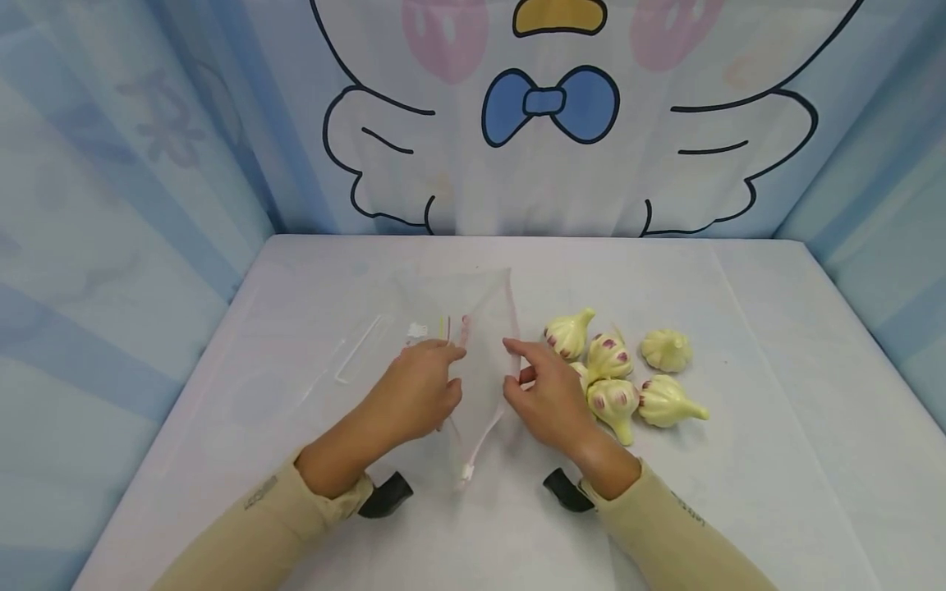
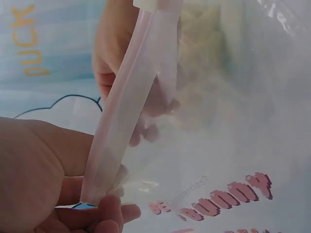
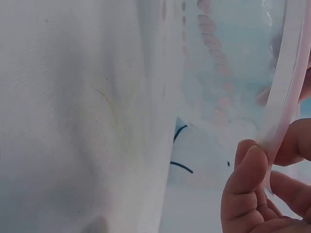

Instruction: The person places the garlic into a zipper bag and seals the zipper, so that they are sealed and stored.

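Observation:
A translucent zip bag [image 1: 484, 373] with a pink sealing strip stands between my two hands, its mouth spread apart. My left hand [image 1: 417, 387] pinches one side of the mouth; in the left wrist view, pink printed lettering [image 2: 228, 199] shows on the film. The other side is pinched between thumb and fingers of my right hand [image 1: 548, 398], as the right wrist view also shows at the strip [image 3: 286, 82]. A white slider [image 1: 467, 472] sits at the near end of the strip. Just right of my right hand lie several garlic bulbs [image 1: 612, 400], pale yellow-green with purple patches.
Another clear, flat plastic piece [image 1: 360, 349] lies left of the bag on the white tabletop [image 1: 776, 492]. A printed curtain [image 1: 547, 189] hangs behind the table, with blue curtains [image 1: 133, 246] at the sides.

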The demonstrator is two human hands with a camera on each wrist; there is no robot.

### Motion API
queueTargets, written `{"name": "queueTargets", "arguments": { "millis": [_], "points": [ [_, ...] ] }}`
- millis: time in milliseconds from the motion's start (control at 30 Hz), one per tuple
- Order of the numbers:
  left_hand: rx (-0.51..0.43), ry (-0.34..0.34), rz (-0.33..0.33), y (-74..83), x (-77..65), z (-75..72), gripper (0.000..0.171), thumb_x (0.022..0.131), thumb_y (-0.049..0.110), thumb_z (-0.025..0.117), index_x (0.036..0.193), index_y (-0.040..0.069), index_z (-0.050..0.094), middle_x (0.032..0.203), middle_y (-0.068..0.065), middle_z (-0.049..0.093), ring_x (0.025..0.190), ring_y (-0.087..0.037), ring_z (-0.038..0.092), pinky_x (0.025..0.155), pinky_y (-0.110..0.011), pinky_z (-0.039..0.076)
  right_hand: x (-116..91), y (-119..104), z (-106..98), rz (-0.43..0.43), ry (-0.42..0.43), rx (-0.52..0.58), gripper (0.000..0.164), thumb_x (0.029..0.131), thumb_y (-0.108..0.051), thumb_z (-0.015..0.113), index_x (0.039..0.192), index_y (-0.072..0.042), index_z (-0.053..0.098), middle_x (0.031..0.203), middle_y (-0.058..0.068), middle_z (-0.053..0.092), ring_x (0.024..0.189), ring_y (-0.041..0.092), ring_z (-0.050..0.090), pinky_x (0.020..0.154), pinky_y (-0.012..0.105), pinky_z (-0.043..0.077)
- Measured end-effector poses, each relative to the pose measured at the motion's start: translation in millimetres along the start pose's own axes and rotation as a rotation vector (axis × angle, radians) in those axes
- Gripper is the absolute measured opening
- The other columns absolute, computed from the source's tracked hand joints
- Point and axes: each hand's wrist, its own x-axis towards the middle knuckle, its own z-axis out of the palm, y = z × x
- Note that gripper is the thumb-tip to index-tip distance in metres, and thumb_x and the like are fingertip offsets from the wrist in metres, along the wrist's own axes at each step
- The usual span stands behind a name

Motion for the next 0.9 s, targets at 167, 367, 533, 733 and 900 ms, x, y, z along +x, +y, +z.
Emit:
{"name": "queueTargets", "arguments": {
  "millis": [167,367,533,733,900],
  "points": [
    [-0.025,0.011,0.006,1.3,-3.6,-7.1,0.061,0.086,0.003,0.073,0.142,-0.006,0.051,0.132,-0.021,0.059,0.11,-0.03,0.062,0.089,-0.04,0.054,1.4,0.8,-0.7,0.012,-0.022,-0.005,0.047,0.088,-0.007,0.065,0.134,0.003,0.059,0.12,0.013,0.063,0.081,0.02,0.059,0.064,0.032,0.049],
    [-0.036,0.135,0.059,-1.1,-8.9,-11.5,0.072,0.082,-0.003,0.074,0.146,-0.009,0.041,0.14,-0.024,0.048,0.127,-0.036,0.05,0.097,-0.047,0.05,2.2,2.2,-2.2,-0.004,-0.029,-0.019,0.051,0.086,-0.005,0.062,0.136,0.004,0.057,0.125,0.014,0.062,0.083,0.023,0.055,0.072,0.037,0.049],
    [-0.042,0.284,0.134,-3.1,-9.8,-13.3,0.07,0.081,-0.01,0.07,0.143,-0.014,0.038,0.138,-0.028,0.044,0.119,-0.036,0.054,0.093,-0.042,0.052,2.0,3.9,-2.4,0.005,-0.044,-0.022,0.052,0.084,-0.004,0.057,0.135,0.005,0.056,0.128,0.014,0.062,0.095,0.029,0.058,0.085,0.045,0.049],
    [-0.034,0.371,0.155,-3.0,-11.4,-20.4,0.066,0.08,-0.015,0.064,0.142,-0.014,0.04,0.135,-0.029,0.042,0.088,-0.031,0.059,0.073,-0.034,0.056,2.1,3.5,-4.0,0.042,-0.074,-0.036,0.053,0.083,-0.006,0.058,0.135,0.006,0.056,0.131,0.016,0.061,0.107,0.033,0.059,0.094,0.049,0.047],
    [-0.05,0.334,0.167,-2.0,-13.9,-26.9,0.068,0.08,-0.016,0.059,0.145,-0.011,0.039,0.138,-0.027,0.039,0.058,-0.018,0.045,0.055,-0.026,0.047,3.9,0.0,-6.3,0.069,-0.107,-0.079,0.054,0.084,-0.009,0.059,0.135,0.006,0.055,0.132,0.017,0.06,0.11,0.033,0.057,0.1,0.049,0.045]
  ]
}}
